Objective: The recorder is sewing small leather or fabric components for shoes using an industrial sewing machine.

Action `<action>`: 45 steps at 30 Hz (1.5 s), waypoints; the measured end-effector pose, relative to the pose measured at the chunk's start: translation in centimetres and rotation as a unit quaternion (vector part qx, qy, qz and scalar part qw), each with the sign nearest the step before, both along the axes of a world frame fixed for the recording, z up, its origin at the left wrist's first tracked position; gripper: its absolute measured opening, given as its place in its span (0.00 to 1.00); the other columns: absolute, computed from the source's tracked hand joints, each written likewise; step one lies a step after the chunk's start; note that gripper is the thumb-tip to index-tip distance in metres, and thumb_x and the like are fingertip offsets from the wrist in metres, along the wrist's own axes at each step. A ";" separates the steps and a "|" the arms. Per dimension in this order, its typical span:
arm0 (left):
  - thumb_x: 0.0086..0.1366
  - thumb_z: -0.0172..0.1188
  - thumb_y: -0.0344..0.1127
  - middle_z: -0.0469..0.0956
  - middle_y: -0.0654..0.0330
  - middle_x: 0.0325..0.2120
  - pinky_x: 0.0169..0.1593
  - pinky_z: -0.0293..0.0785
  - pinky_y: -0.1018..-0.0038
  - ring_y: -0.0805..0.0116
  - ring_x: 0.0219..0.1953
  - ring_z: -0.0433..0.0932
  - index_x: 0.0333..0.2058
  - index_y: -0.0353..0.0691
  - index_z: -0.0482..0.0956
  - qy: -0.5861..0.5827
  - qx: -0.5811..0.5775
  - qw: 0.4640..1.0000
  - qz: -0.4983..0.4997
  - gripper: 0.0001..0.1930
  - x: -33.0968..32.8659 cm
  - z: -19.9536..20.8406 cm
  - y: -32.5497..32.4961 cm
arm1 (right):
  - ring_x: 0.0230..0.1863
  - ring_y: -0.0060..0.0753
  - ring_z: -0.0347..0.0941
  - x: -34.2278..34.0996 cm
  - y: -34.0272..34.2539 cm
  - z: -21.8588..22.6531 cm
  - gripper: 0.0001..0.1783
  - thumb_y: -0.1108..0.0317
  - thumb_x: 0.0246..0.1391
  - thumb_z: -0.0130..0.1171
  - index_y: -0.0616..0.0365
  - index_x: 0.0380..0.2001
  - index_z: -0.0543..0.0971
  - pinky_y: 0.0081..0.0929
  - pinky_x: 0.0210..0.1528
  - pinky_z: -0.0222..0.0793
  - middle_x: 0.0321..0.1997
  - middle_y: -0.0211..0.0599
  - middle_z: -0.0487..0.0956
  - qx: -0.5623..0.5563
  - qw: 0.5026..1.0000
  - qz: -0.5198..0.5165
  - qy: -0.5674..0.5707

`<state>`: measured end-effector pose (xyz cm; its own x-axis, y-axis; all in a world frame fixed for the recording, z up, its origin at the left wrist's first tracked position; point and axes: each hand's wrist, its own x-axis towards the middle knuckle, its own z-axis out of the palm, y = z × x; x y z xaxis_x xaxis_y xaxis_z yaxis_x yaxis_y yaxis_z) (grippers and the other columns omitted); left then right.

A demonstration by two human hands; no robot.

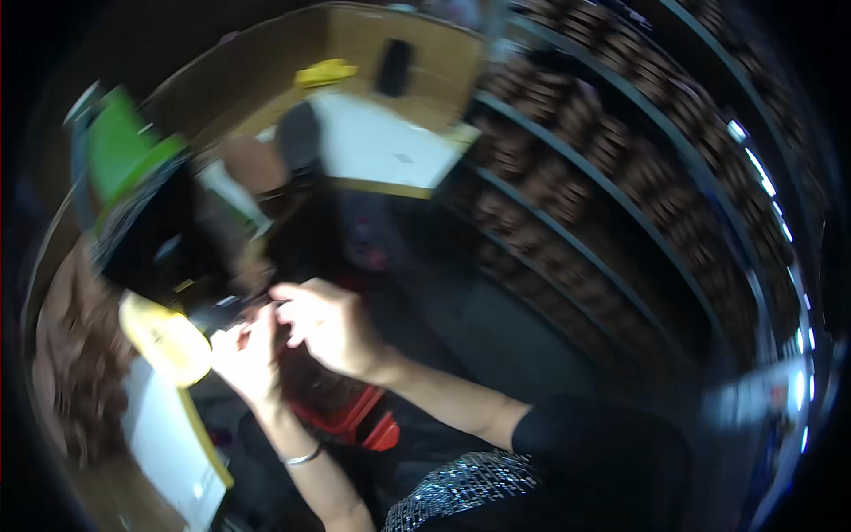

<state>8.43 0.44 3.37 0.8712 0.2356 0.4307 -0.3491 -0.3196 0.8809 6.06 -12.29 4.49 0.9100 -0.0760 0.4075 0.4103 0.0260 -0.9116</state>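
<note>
My left hand (pixel 248 356), with a bracelet on its wrist, is up at the dark machine head (pixel 164 235), its fingers closed in a pinch. Close beside it is my right hand (pixel 326 326), its fingers curled toward the left fingertips. Something small and dark shows between the two hands, too blurred to name. Bright light falls on a yellow rounded plate (pixel 164 339) just left of my left hand. A red basket (pixel 341 412) with brownish contents is below my hands.
A green machine cover (pixel 120 146) rises at the left. Brown pieces (pixel 80 355) are heaped at the left edge. Beyond are a white tabletop (pixel 381 146), a yellow cloth-like thing (pixel 326 73) and a dark oblong piece (pixel 394 68). Racks (pixel 585 151) of stacked brown parts stand at the right.
</note>
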 end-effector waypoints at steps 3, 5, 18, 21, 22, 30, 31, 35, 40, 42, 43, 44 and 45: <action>0.51 0.66 0.28 0.76 0.62 0.18 0.24 0.63 0.83 0.79 0.19 0.68 0.25 0.31 0.78 -0.038 0.003 0.999 0.000 0.06 0.3 -0.2 0.5 | 0.25 0.37 0.75 0.6 -0.6 0.2 0.07 0.79 0.46 0.55 0.69 0.32 0.74 0.27 0.24 0.69 0.26 0.43 0.74 -0.142 0.963 -0.096 -0.208; 0.52 0.64 0.26 0.77 0.62 0.21 0.26 0.63 0.85 0.80 0.21 0.69 0.29 0.31 0.78 -0.004 -0.045 0.998 -0.033 0.07 0.3 -0.4 -0.4 | 0.24 0.37 0.74 0.0 -2.0 0.3 0.06 0.77 0.46 0.57 0.68 0.30 0.74 0.28 0.22 0.68 0.25 0.42 0.74 -0.163 0.961 -0.095 -0.200; 0.54 0.61 0.23 0.76 0.56 0.28 0.37 0.73 0.78 0.73 0.29 0.74 0.26 0.32 0.72 0.036 -0.057 0.997 -0.037 0.05 0.2 -1.0 -0.4 | 0.20 0.26 0.65 0.7 -4.9 2.4 0.12 0.67 0.46 0.56 0.55 0.37 0.78 0.22 0.17 0.64 0.20 0.30 0.66 -0.369 0.875 -0.121 -0.290; 0.54 0.62 0.24 0.75 0.56 0.27 0.37 0.73 0.78 0.73 0.29 0.74 0.22 0.33 0.70 0.033 -0.027 0.999 -0.018 0.08 0.6 -1.2 -0.6 | 0.24 0.28 0.66 0.7 -5.7 2.9 0.12 0.67 0.47 0.53 0.53 0.37 0.78 0.23 0.21 0.65 0.22 0.31 0.67 -0.393 0.872 -0.100 -0.275; 0.53 0.62 0.24 0.75 0.57 0.26 0.38 0.73 0.78 0.73 0.30 0.74 0.21 0.33 0.70 0.030 -0.038 0.998 -0.029 0.09 0.8 -1.2 -0.7 | 0.25 0.29 0.66 0.7 -6.1 3.0 0.12 0.67 0.48 0.52 0.51 0.37 0.79 0.23 0.22 0.66 0.23 0.31 0.67 -0.408 0.867 -0.091 -0.271; 0.46 0.69 0.33 0.74 0.60 0.16 0.24 0.64 0.74 0.70 0.18 0.68 0.19 0.37 0.77 -0.071 0.027 0.997 0.028 0.09 -0.2 1.1 -1.3 | 0.23 0.27 0.70 2.0 -5.8 4.3 0.09 0.72 0.38 0.61 0.54 0.29 0.81 0.20 0.21 0.67 0.23 0.30 0.73 -0.432 0.830 -0.112 -0.335; 0.45 0.69 0.32 0.74 0.60 0.17 0.24 0.63 0.75 0.71 0.19 0.69 0.19 0.36 0.77 -0.136 0.204 0.969 0.037 0.09 -0.3 1.1 -0.4 | 0.22 0.27 0.69 2.0 -5.8 4.7 0.10 0.72 0.37 0.62 0.55 0.29 0.81 0.20 0.21 0.67 0.23 0.30 0.73 -0.438 0.825 -0.107 -0.341; 0.45 0.68 0.25 0.76 0.60 0.25 0.31 0.70 0.79 0.73 0.25 0.74 0.26 0.34 0.77 -0.075 -0.038 0.996 -0.015 0.09 0.8 -1.1 -0.4 | 0.22 0.25 0.68 2.8 -5.2 4.8 0.11 0.72 0.37 0.62 0.56 0.29 0.81 0.19 0.20 0.66 0.23 0.29 0.72 -0.472 0.803 -0.080 -0.356; 0.46 0.66 0.23 0.76 0.60 0.28 0.34 0.71 0.80 0.73 0.29 0.75 0.30 0.35 0.76 -0.070 -0.038 0.996 -0.038 0.11 0.7 -1.4 0.1 | 0.21 0.25 0.67 3.1 -4.6 4.8 0.08 0.71 0.39 0.61 0.55 0.29 0.80 0.19 0.20 0.65 0.21 0.28 0.69 -0.485 0.792 -0.077 -0.364; 0.47 0.67 0.31 0.76 0.58 0.25 0.33 0.70 0.74 0.69 0.24 0.74 0.33 0.34 0.78 -0.046 -0.037 0.997 -0.043 0.14 0.4 -0.8 0.1 | 0.22 0.25 0.66 3.2 -4.6 4.7 0.06 0.70 0.41 0.61 0.55 0.28 0.80 0.20 0.21 0.65 0.20 0.28 0.67 -0.488 0.788 -0.079 -0.367; 0.47 0.67 0.31 0.76 0.58 0.25 0.33 0.70 0.74 0.69 0.24 0.74 0.33 0.34 0.78 -0.046 -0.038 0.997 -0.042 0.14 0.4 -0.4 -0.1 | 0.21 0.24 0.66 3.3 -4.6 4.7 0.06 0.71 0.41 0.61 0.55 0.27 0.79 0.20 0.20 0.64 0.20 0.27 0.67 -0.490 0.788 -0.077 -0.364; 0.48 0.67 0.31 0.77 0.58 0.24 0.33 0.70 0.75 0.68 0.24 0.74 0.31 0.34 0.78 -0.055 -0.060 0.996 -0.044 0.12 0.4 0.0 -0.4 | 0.21 0.24 0.65 3.3 -4.5 4.7 0.05 0.71 0.41 0.62 0.55 0.26 0.79 0.20 0.20 0.64 0.20 0.27 0.66 -0.492 0.788 -0.075 -0.362; 0.49 0.66 0.31 0.77 0.58 0.23 0.33 0.70 0.75 0.68 0.25 0.75 0.29 0.34 0.79 -0.064 -0.084 0.993 -0.046 0.10 0.4 0.3 -0.5 | 0.21 0.24 0.65 3.4 -4.5 4.8 0.05 0.71 0.41 0.62 0.55 0.26 0.79 0.20 0.20 0.64 0.20 0.27 0.66 -0.492 0.788 -0.075 -0.363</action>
<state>8.82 -0.09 3.72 0.8326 0.2350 0.5015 -0.4833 -0.1342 0.8651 9.44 -16.77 9.27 0.4215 0.5173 0.7448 0.7636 -0.6455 0.0163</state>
